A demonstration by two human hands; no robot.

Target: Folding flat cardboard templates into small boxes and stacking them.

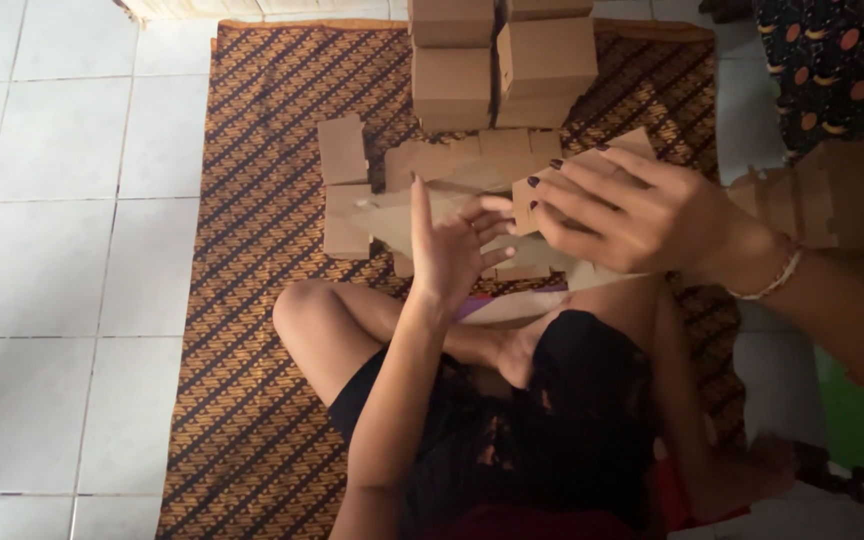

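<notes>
Crossed bare legs [352, 330] and a dark lace garment [532, 420] fill the foreground as a person sits on a brown patterned mat [252, 200] spread over a white tiled floor [42, 200]. Both arms reach forward over the mat's middle.

Largest of the goods on the mat, a stack of assembled brown cardboard boxes [502, 60] stands at the far edge, two columns side by side. Just in front of it, a loose heap of flat, unfolded cardboard box blanks [432, 170] lies across the middle of the mat, its flaps spreading toward the left edge. A second pile of cardboard blanks [812, 195] rests off the mat's right edge, near a dark fabric with orange shapes [822, 60].

Right hand [632, 215], with dark-painted nails and a pale bracelet [772, 280] at the wrist, is curled over a partly folded cardboard blank [562, 190], fingers pressed on its top face and gripping it above the heap. Left hand [447, 245] is raised beside it, fingers spread and mostly open, index finger pointing up; its fingertips touch the near edge of the same blank without closing around it.
</notes>
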